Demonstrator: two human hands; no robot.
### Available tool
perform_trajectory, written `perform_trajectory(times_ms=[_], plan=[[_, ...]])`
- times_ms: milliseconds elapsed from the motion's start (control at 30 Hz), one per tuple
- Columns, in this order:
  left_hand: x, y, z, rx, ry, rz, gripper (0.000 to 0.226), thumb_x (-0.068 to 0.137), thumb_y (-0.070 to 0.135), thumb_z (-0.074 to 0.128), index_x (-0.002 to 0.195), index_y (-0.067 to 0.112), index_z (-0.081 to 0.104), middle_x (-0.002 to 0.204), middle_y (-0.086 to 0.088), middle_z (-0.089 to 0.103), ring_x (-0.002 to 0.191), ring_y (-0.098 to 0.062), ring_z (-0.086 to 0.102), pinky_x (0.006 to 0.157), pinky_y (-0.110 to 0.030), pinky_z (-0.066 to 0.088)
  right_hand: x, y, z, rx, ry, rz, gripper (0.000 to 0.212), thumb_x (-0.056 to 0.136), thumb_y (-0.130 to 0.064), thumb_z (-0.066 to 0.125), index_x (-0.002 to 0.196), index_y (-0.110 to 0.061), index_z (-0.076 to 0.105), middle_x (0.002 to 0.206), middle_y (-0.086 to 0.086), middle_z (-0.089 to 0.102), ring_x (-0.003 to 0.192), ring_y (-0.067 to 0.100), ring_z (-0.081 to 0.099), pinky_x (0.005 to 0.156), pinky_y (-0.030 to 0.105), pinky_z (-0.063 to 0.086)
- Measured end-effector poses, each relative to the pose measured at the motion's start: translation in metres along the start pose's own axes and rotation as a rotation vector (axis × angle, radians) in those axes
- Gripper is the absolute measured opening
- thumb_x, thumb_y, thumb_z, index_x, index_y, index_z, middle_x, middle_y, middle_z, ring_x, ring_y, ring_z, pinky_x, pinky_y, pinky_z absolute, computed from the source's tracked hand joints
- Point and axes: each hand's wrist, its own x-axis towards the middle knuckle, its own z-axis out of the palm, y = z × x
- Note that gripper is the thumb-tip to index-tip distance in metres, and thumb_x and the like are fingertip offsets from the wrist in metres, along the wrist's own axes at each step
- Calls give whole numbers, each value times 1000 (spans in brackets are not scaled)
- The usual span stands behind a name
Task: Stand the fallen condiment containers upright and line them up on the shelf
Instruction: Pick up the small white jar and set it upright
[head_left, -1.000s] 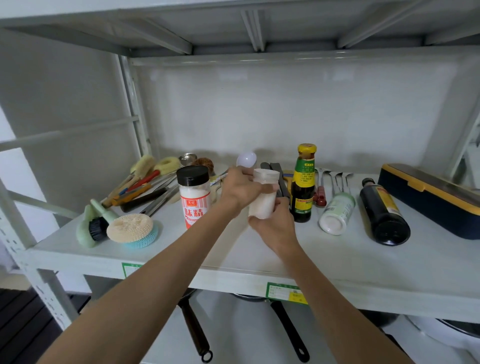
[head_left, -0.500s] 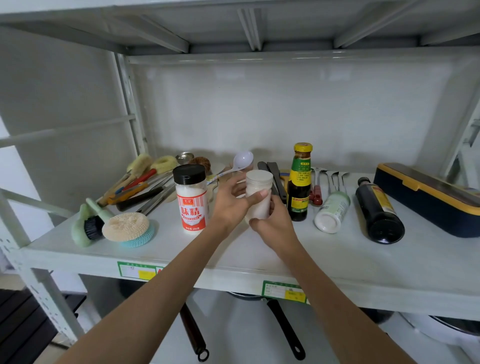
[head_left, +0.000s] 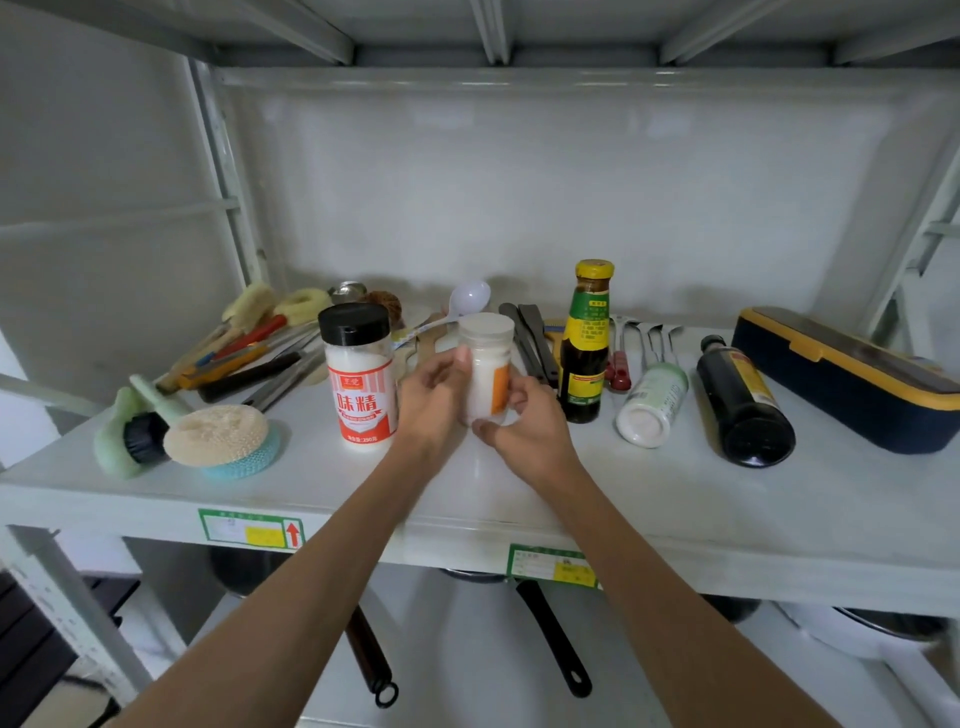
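Both hands hold a small white jar (head_left: 487, 364) with a white lid and an orange label, upright at the middle of the grey shelf (head_left: 649, 499). My left hand (head_left: 434, 400) grips its left side and my right hand (head_left: 530, 426) its right side and base. To its left a black-capped jar (head_left: 359, 376) with a red and white label stands upright. To its right stands a dark sauce bottle (head_left: 587, 345) with a yellow cap. Further right a white bottle (head_left: 652, 402) and a dark bottle (head_left: 740, 400) lie on their sides.
Brushes, a sponge (head_left: 218, 434) and loose utensils (head_left: 260, 358) crowd the shelf's left and back. Spoons (head_left: 647, 338) lie behind the fallen bottles. A navy box (head_left: 852, 382) with yellow trim sits at the right. Pan handles (head_left: 553, 636) hang under the shelf.
The white jar has turned in my hands, so its orange label now shows. The hands have shifted slightly to the left with it.
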Motion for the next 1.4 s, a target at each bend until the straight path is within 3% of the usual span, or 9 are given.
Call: perform_trajectory(times_ms=[200, 333, 467, 667, 800, 867, 1000, 1200, 1400], plan=[[-2, 0, 2, 42, -76, -10, 27, 103, 29, 45, 96, 17, 68, 92, -1, 72, 78, -1, 69, 74, -19, 57, 2, 3, -1, 47, 20, 71, 54, 71, -13, 85, 115, -10, 54, 103, -5, 59, 97, 12, 58, 90, 29, 50], [-1, 1, 4, 92, -7, -21, 38, 101, 35, 47, 108, 2, 64, 105, -15, 69, 98, -21, 65, 88, -34, 53, 3, 2, 1, 31, 40, 80, 54, 67, -17, 88, 106, -15, 50, 96, -6, 59, 93, 16, 60, 88, 35, 53], [-1, 1, 5, 52, 2, -39, 36, 101, 31, 48, 105, -1, 62, 104, -22, 67, 97, -26, 64, 93, -42, 52, 1, 1, -1, 16, 13, 57, 59, 70, -12, 84, 122, -12, 56, 112, 3, 66, 102, 18, 62, 93, 36, 52], [-2, 3, 4, -15, -55, -71, 38, 101, 39, 44, 93, 14, 71, 101, -20, 70, 103, -35, 66, 94, -49, 53, -1, -1, -5, -50, -11, -18, 48, 75, -3, 77, 118, -17, 61, 85, -16, 60, 79, 0, 58, 67, 4, 41], [0, 0, 3, -70, -60, -85, 36, 98, 41, 47, 87, 22, 75, 112, -24, 67, 112, -39, 62, 98, -57, 48, -2, 0, -4, -40, -17, 39, 49, 75, -5, 78, 118, -11, 55, 104, -1, 64, 95, 13, 60, 90, 30, 51], [0, 1, 3, -101, -76, -92, 32, 94, 41, 51, 94, 18, 74, 120, -22, 64, 114, -35, 61, 101, -55, 46, -2, 0, -2, -49, 1, 63, 51, 72, -11, 81, 112, -10, 51, 109, 4, 65, 102, 20, 62, 91, 40, 52], [-2, 2, 4, -115, -89, -79, 42, 99, 34, 52, 110, -6, 61, 106, -24, 64, 104, -30, 62, 97, -49, 48, -2, 0, 0, -46, 53, 75, 57, 64, -18, 88, 105, -11, 50, 99, 2, 66, 94, 21, 65, 82, 41, 55], [0, -1, 4, -130, -173, -104, 30, 105, 26, 38, 102, 12, 64, 96, -12, 69, 75, -10, 73, 64, -31, 60, -2, -2, 2, -25, 47, 77, 68, 54, -23, 94, 104, -15, 50, 101, 1, 69, 91, 20, 68, 80, 46, 59], [-1, -1, 6, -128, -155, -106, 30, 105, 26, 36, 105, 11, 63, 92, -11, 71, 82, -16, 73, 68, -33, 58, -12, -11, -6, 4, 17, 72, 65, 59, -15, 92, 111, -11, 53, 103, -1, 65, 92, 16, 64, 87, 40, 57]])
